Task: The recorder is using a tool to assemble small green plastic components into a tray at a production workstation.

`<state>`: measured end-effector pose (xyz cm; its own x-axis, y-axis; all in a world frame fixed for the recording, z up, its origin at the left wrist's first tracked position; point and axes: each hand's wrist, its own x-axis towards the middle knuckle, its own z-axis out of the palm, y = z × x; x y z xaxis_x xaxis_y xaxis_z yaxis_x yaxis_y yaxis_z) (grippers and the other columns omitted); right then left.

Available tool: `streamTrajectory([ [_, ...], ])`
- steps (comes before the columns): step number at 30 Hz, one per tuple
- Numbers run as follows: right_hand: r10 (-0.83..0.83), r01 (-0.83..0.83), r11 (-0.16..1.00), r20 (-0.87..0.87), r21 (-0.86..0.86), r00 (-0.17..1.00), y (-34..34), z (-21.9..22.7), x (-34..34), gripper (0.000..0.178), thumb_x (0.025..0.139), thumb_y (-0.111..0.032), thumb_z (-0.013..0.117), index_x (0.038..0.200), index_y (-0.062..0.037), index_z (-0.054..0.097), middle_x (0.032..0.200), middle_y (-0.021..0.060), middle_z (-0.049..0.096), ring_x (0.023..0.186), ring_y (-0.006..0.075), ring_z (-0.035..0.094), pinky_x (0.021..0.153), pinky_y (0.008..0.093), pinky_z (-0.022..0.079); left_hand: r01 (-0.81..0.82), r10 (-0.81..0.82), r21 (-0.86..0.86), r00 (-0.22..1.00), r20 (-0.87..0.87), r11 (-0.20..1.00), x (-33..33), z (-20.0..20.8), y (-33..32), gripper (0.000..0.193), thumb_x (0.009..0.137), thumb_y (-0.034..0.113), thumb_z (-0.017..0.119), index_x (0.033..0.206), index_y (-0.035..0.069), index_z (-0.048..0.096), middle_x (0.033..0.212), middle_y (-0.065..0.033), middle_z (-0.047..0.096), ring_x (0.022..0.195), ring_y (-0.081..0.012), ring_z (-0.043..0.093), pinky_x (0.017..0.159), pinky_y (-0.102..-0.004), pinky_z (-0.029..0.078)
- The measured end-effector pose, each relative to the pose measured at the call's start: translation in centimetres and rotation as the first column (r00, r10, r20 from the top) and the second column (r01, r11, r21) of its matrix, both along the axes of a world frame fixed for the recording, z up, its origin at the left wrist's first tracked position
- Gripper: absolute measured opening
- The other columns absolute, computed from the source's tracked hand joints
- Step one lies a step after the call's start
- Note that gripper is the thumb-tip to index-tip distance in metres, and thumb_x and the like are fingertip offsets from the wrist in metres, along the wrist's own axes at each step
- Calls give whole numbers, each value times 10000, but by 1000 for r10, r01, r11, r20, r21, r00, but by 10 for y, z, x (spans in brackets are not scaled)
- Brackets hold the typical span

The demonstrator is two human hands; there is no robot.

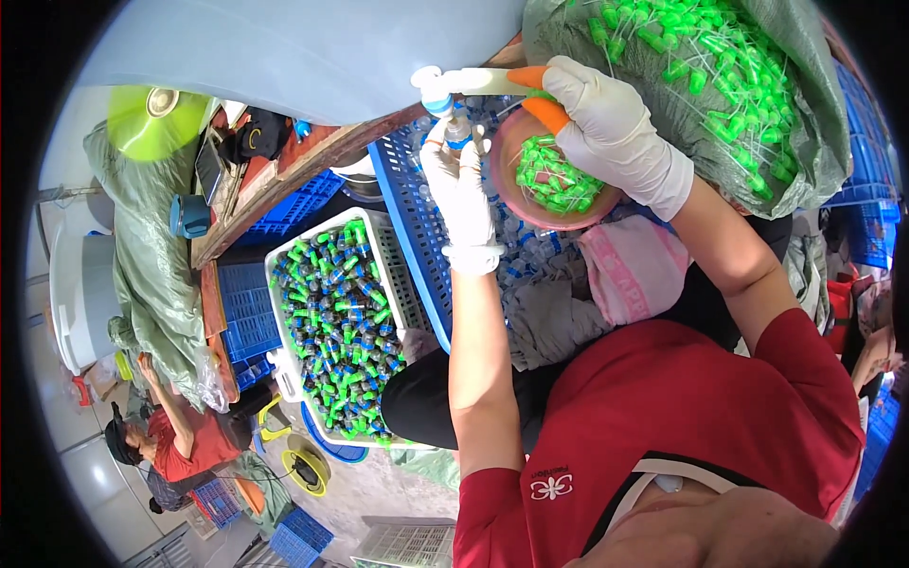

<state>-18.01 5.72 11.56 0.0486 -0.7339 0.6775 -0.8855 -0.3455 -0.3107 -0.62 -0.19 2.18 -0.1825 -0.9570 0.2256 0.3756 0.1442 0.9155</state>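
Note:
My left hand (456, 194), in a white glove, points away from me with its fingers closed round a small clear plastic piece with a blue band (458, 131). Just above its fingertips is a white and blue piece (436, 97), with a pale, stick-like white part (480, 81) running from it to my right hand. My right hand (615, 128), gloved in white with orange covers on the fingertips, is closed in a pinch at that part's end. A bit of green shows between its fingers. Below it, a pink bowl (507, 189) holds green caps with thin white tubes (559, 180).
A blue crate (409, 222) with many clear pieces lies under my hands. Left of it, a white basket (279, 260) holds black, blue and green pieces. A grey-green sack (814, 170) of green caps stands at the right. Another person (180, 440) works at the lower left.

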Motion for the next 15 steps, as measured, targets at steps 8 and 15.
streamTrajectory([
  [8, 2, -2, 1000, -18, 0, 1000, 0, -1, -1, 359, 789, -24, 654, 1140, -100, 652, 903, 99, 597, 794, 328, 630, 656, 380, 523, -5, 5, 36, 1000, -3, 999, -2, 2, 2, 372, 964, 6, 522, 1327, 13, 446, 1213, -94, 552, 1035, -163, 592, 904, -312, 502],
  [15, -4, 5, 1000, -24, 15, 1000, -2, 1, 1, 269, 824, -99, 678, 1091, -94, 643, 945, 92, 631, 806, 310, 652, 664, 387, 538, 8, -6, 47, 1000, -25, 999, -1, 4, 1, 380, 958, -7, 517, 1330, 12, 442, 1218, -103, 547, 1033, -164, 590, 914, -318, 499],
])
